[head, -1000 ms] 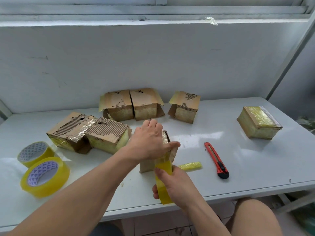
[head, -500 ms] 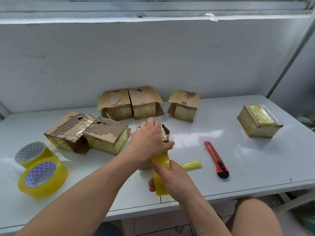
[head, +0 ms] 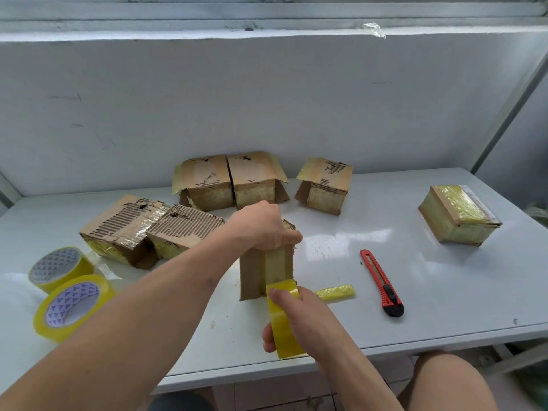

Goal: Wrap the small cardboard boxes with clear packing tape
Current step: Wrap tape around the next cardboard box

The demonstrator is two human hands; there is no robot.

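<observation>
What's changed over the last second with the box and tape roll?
The box under the left hand now shows more of its near face, with a tape strip running down it. The right hand has drawn the tape roll down toward the table edge. Both grips unchanged; knife, spare rolls and other boxes stayed put.

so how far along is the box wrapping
Done: one box at far right looks fully taped. In hand: the left hand steadies an upright box while the right hand holds a tape roll against it. Left: five torn boxes behind, such as this one.
</observation>
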